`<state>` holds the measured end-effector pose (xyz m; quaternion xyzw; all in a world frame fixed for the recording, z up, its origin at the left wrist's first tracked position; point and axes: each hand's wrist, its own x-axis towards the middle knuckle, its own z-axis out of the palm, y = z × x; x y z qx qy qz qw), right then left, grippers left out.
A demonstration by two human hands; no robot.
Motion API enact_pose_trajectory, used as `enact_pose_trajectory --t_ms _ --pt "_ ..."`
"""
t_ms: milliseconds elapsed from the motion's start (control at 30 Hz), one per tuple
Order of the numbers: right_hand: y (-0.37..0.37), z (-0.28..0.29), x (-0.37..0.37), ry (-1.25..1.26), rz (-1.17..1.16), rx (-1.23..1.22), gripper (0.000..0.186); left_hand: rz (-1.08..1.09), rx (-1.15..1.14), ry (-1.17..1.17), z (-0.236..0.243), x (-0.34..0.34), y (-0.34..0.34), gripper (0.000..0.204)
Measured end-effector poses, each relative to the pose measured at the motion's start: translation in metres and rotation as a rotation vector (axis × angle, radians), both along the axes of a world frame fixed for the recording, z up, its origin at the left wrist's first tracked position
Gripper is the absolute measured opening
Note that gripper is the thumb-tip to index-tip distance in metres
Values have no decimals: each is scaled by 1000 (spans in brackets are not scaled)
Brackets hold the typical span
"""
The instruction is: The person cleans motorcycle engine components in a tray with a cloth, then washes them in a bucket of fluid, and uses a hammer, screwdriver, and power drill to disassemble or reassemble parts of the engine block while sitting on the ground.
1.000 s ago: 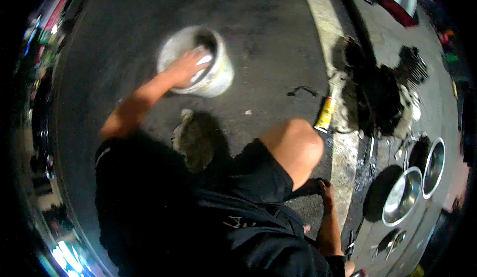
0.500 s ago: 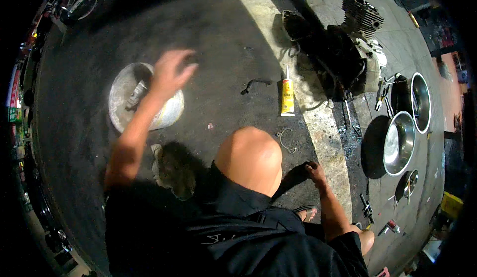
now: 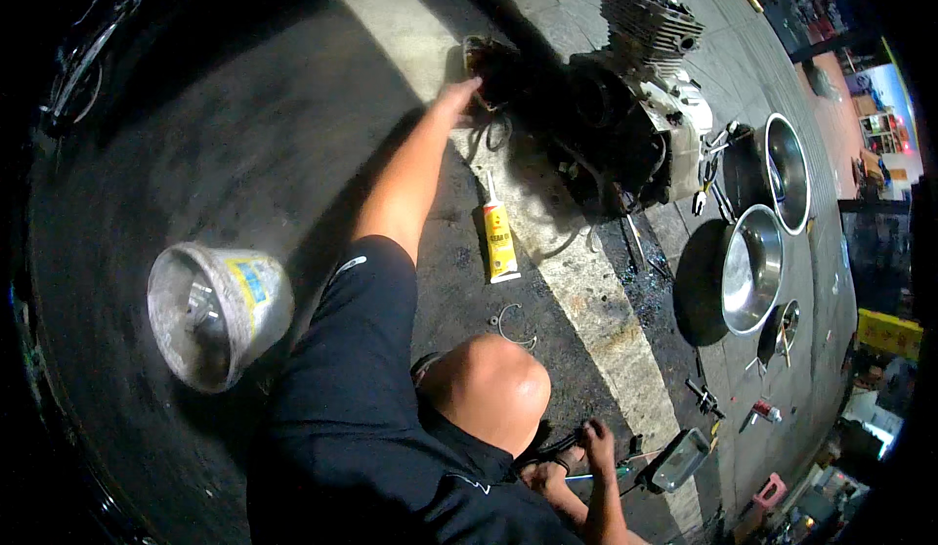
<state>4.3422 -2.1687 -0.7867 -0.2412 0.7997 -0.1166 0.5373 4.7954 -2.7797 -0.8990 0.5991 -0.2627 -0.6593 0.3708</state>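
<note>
My left hand [image 3: 457, 98] reaches out to grip the edge of a dark, oily engine cover [image 3: 493, 68]. Beside that cover stands a finned engine block [image 3: 653, 29] on a dark and silver crankcase [image 3: 679, 120]. A yellow tube with a white nozzle [image 3: 498, 242] lies below my left hand, near a thin curved metal piece [image 3: 516, 326]. My right hand [image 3: 596, 440] is low at the right of my bent knee, fingers closed; what they hold, if anything, I cannot make out.
A white bucket [image 3: 220, 315] with something inside stands at left. Steel bowls [image 3: 752, 270] and a smaller dish [image 3: 782, 330] are at right, among scattered tools [image 3: 705, 397]. A rectangular tray [image 3: 679, 459] lies near my right hand. A bicycle-like frame is at top left.
My left hand has left the bucket and moved forward and right to the engine cover. The view has turned, so the bucket now appears lower and farther left.
</note>
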Motion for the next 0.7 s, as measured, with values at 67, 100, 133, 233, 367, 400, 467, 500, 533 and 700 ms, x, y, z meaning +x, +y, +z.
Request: enact_pose_trajectory --t_ms 67,100,133,233,367,400,467,500,533,700 --pt "58 -7 4 20 -120 22 35 -4 34 -88 -15 -15 -13 70" --pt "110 -23 -1 84 -86 -61 33 -23 44 -84 -18 -29 -14 67" --pt "130 -43 -26 170 291 -144 31 -2 11 -7 -33 6 -34 62" --pt "67 4 64 107 82 98 35 24 25 -137 -33 15 -32 49" --pt "99 -14 48 171 179 116 38 69 57 -166 -1 -4 -4 57" --pt "80 -12 52 239 325 -16 33 44 56 -188 4 13 0 57" --pt "91 -41 17 166 314 -8 30 103 66 -229 16 28 16 50" --pt "104 -57 7 127 292 4 28 57 15 -260 31 27 31 40" --pt "76 -54 14 -37 208 -32 25 38 -3 -296 42 47 41 37" --pt "76 -119 -63 282 435 -113 29 -47 -64 -418 129 105 102 22"
